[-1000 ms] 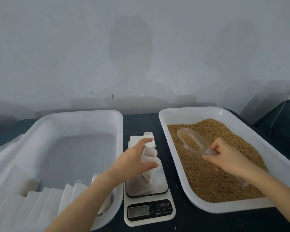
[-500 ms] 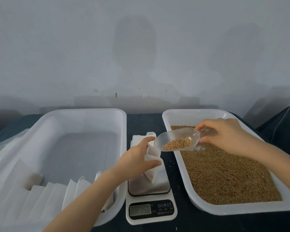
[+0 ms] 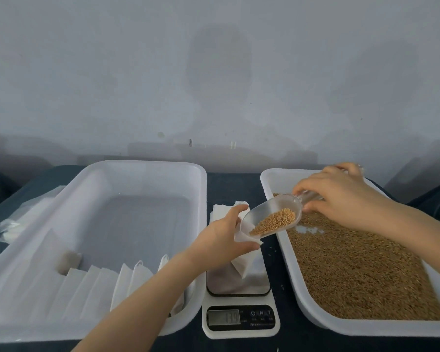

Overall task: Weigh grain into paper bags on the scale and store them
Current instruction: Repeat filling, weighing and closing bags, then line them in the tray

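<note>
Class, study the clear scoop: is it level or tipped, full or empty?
Tipped, part full. The scoop slants down toward the paper bag held by the left hand; grain sits at its lower end.

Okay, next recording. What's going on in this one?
A person is filling a white paper bag set on a kitchen scale between two white trays. The left hand holds the bag's mouth open, while the right hand grips a clear scoop by its handle, tilted with its lip at the opening and grain inside it. The right tray holds loose grain; a row of bags stands along the near side of the left tray.
</note>
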Demonstrator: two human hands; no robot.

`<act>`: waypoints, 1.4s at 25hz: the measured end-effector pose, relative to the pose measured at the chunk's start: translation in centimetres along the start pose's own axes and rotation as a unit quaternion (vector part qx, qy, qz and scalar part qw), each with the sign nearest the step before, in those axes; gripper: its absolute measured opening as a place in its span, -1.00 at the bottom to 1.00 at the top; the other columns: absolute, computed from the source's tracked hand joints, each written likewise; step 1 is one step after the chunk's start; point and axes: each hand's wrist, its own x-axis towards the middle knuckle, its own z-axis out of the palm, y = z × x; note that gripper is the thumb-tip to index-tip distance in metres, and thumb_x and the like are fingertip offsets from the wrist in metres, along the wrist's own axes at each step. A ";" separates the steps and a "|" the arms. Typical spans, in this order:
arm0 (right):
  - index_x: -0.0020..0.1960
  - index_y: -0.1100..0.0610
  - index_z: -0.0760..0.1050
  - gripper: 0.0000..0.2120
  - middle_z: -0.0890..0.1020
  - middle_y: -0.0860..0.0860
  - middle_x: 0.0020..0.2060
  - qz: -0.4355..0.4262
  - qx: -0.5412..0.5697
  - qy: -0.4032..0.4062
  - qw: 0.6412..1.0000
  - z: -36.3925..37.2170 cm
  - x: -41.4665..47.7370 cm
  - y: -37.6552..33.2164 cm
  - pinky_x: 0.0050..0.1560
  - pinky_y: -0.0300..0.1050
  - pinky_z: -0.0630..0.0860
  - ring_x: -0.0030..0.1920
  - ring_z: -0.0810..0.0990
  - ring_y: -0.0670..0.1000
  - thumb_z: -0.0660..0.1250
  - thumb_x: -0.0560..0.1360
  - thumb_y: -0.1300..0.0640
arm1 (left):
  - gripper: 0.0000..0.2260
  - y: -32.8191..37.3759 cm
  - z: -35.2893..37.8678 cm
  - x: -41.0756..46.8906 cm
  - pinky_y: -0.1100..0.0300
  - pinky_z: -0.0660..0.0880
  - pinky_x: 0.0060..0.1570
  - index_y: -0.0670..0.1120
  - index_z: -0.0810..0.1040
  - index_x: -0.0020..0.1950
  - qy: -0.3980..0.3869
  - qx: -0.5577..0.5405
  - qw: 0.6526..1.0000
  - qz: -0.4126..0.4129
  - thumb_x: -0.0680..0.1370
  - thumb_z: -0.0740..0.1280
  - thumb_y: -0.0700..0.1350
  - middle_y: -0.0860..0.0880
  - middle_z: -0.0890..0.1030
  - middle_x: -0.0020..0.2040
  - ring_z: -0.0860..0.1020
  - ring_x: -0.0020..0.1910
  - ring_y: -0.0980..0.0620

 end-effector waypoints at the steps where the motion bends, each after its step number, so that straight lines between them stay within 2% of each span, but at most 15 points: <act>1: 0.14 -0.22 0.48 -0.77 0.57 -0.26 0.06 -0.005 -0.010 -0.003 1.000 -0.1 0.1 -0.2 0.20 -0.10 -0.03 0.16 0.39 -0.10 0.32 0.48 -0.12 | -0.31 0.1 0.0 0.0 0.27 0.43 0.02 0.22 0.09 0.45 0.001 -0.003 1.000 0.000 0.44 0.42 0.16 0.11 0.52 0.22 0.54 0.12 0.07; 12: 0.15 -0.18 0.49 -0.77 0.57 -0.21 0.00 -0.074 -0.119 0.001 0.990 -1.9 1.1 -2.5 0.26 -0.03 -0.14 0.13 0.37 -0.05 0.32 0.49 -0.03 | -0.30 1.0 -0.3 -0.2 0.25 0.46 0.04 0.19 0.14 0.45 0.010 -0.027 1.000 0.001 0.43 0.45 0.11 0.16 0.50 0.09 0.52 0.02 0.10; 14: 0.08 -0.11 0.55 -0.75 0.61 -0.16 -0.08 -0.119 -0.166 0.052 0.978 -1.9 1.1 -3.2 0.28 0.03 -0.08 0.07 0.45 0.01 0.41 0.43 0.09 | -0.30 0.9 -0.5 -0.1 0.22 0.45 0.08 0.21 0.15 0.43 0.007 -0.034 0.999 -0.002 0.41 0.46 0.12 0.14 0.50 0.13 0.52 0.06 0.08; 15: -0.01 -0.03 0.60 -0.73 0.63 -0.09 -0.16 -0.141 -0.187 0.096 0.967 -1.9 0.9 -3.5 0.27 0.08 -0.01 -0.01 0.50 0.07 0.47 0.34 0.22 | -0.31 0.8 -0.6 -0.1 0.20 0.46 0.11 0.21 0.16 0.43 -0.001 -0.040 0.999 -0.005 0.41 0.47 0.11 0.11 0.50 0.15 0.52 0.09 0.07; 17: -0.15 0.10 0.61 -0.66 0.62 0.01 -0.27 -0.169 -0.210 0.179 0.946 -1.7 0.5 -3.8 0.23 0.17 0.12 -0.13 0.55 0.14 0.41 0.17 0.45 | -0.36 0.5 -1.0 0.0 0.18 0.46 0.15 0.18 0.17 0.43 -0.026 -0.049 0.998 -0.003 0.46 0.44 0.03 0.06 0.51 0.17 0.52 0.11 0.04; 18: -0.17 0.12 0.60 -0.62 0.62 0.02 -0.26 -0.175 -0.225 0.199 0.938 -1.5 0.1 -3.9 0.23 0.18 0.16 -0.13 0.56 0.15 0.37 0.13 0.49 | -0.41 0.3 -1.4 0.1 0.23 0.46 0.14 0.15 0.18 0.44 -0.041 -0.045 0.998 0.007 0.51 0.40 -0.05 0.04 0.52 0.17 0.52 0.10 0.03; 20: -0.13 0.11 0.59 -0.58 0.62 0.02 -0.20 -0.185 -0.257 0.207 0.926 -1.2 -0.4 -3.8 0.23 0.19 0.20 -0.10 0.57 0.15 0.41 0.10 0.47 | -0.50 0.1 -2.1 0.3 0.35 0.46 0.06 0.11 0.19 0.44 -0.064 -0.023 0.997 0.030 0.58 0.27 -0.21 0.01 0.55 0.15 0.53 0.08 0.02; 22: -0.08 0.11 0.59 -0.53 0.63 0.03 -0.10 -0.176 -0.252 0.200 0.930 -1.0 -1.0 -3.0 0.23 0.18 0.21 -0.05 0.58 0.15 0.50 0.07 0.42 | -0.54 -0.1 -2.4 0.5 0.28 0.47 0.07 0.09 0.23 0.44 -0.061 0.004 0.997 0.042 0.60 0.18 -0.29 -0.01 0.57 0.12 0.53 0.05 0.01; 24: -0.03 0.11 0.61 -0.53 0.62 0.07 0.00 -0.113 -0.203 0.214 0.949 -0.2 -1.6 -1.5 0.23 0.17 0.20 -0.01 0.57 0.16 0.56 0.10 0.39 | -0.59 -0.2 -2.2 0.5 0.27 0.46 0.03 0.07 0.31 0.41 -0.037 0.031 0.998 0.035 0.61 0.20 -0.24 0.00 0.58 0.00 0.52 -0.06 0.05; 26: 0.02 0.10 0.60 -0.63 0.59 0.09 0.04 0.014 -0.121 0.218 0.968 1.5 -2.2 0.0 0.18 0.16 0.28 0.02 0.56 0.16 0.56 0.25 0.28 | -0.70 -0.2 -1.7 0.6 0.46 0.39 -0.07 0.04 0.46 0.29 -0.003 0.043 0.999 0.024 0.58 0.29 -0.18 0.10 0.54 -0.12 0.49 -0.15 0.18; 27: 0.04 0.10 0.58 -0.70 0.58 0.08 0.05 0.085 -0.082 0.194 0.974 2.7 -2.4 0.7 0.13 0.14 0.35 0.03 0.55 0.14 0.51 0.33 0.20 | -0.79 -0.3 -1.6 0.7 0.52 0.37 -0.14 0.02 0.53 0.18 0.014 0.045 0.999 0.022 0.56 0.31 -0.17 0.15 0.53 -0.16 0.50 -0.17 0.19; 29: 0.04 0.09 0.51 -0.82 0.52 0.05 0.05 0.220 0.049 0.077 0.971 5.5 -2.9 1.8 0.10 0.05 0.46 0.03 0.49 0.05 0.38 0.45 0.11 | -0.93 -0.2 -1.4 0.7 0.55 0.37 -0.20 0.01 0.57 -0.06 0.037 0.033 0.999 0.019 0.55 0.33 -0.16 0.18 0.55 -0.22 0.53 -0.18 0.16; 31: -0.01 0.12 0.47 -0.88 0.49 0.06 0.03 0.303 0.135 -0.044 0.942 8.8 -3.4 2.3 0.10 0.00 0.50 -0.01 0.47 0.01 0.33 0.49 0.12 | -0.88 0.0 -1.4 0.6 0.53 0.39 -0.22 0.03 0.54 -0.17 0.051 0.026 0.998 0.015 0.56 0.33 -0.14 0.18 0.57 -0.25 0.55 -0.20 0.16; 35: 0.10 0.16 0.48 -0.82 0.53 0.07 0.00 0.357 0.094 -0.170 0.914 12.4 -3.7 2.6 0.10 0.05 0.50 0.00 0.52 0.07 0.29 0.53 0.11 | -0.78 0.4 -1.4 0.4 0.38 0.50 -0.11 0.09 0.47 -0.24 0.074 -0.005 0.997 -0.004 0.58 0.30 -0.15 0.16 0.57 -0.24 0.57 -0.18 0.11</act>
